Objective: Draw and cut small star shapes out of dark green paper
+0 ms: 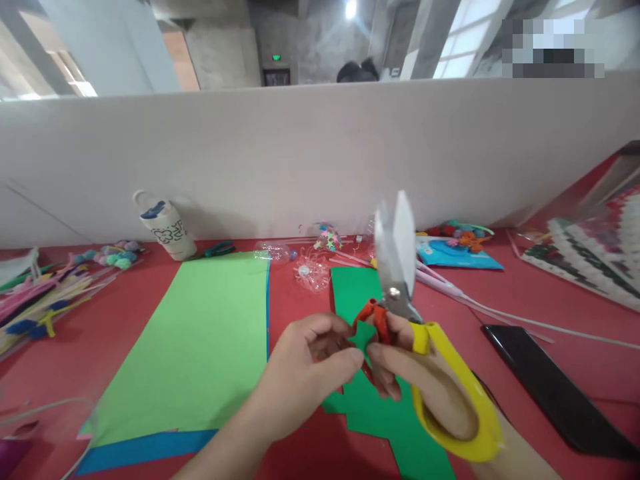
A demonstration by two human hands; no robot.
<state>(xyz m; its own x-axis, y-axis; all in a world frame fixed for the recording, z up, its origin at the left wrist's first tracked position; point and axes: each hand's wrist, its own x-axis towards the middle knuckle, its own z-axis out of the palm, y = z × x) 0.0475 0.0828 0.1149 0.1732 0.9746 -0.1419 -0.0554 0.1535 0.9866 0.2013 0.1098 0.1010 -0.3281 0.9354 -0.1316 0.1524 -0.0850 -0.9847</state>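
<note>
Head view, left hand [313, 373]: fingers pinching a small green piece [365, 335].
Right hand [400, 363]: fingers on the same piece; yellow loop around the thumb.
Scissors [395, 293]: 2 blades upward, slightly parted, hung on the right hand.
Dark-green sheet [355, 285]: on the red worktop [300, 308], beneath the hands.

Looking like a craft station in a big concrete-walled hall. Red worktop [299, 313] is carrying light green paper [200, 347], pipe cleaners [47, 297] and pompoms [117, 255]; large scissors [395, 292] are pointing up over it. White partition [280, 160] is bounding the far side. Beyond: bare concrete wall [225, 57] is showing, ceiling lamp [351, 9] is glaring, small green sign [276, 58] is glowing, bright windows [465, 37] are letting light in.
</note>
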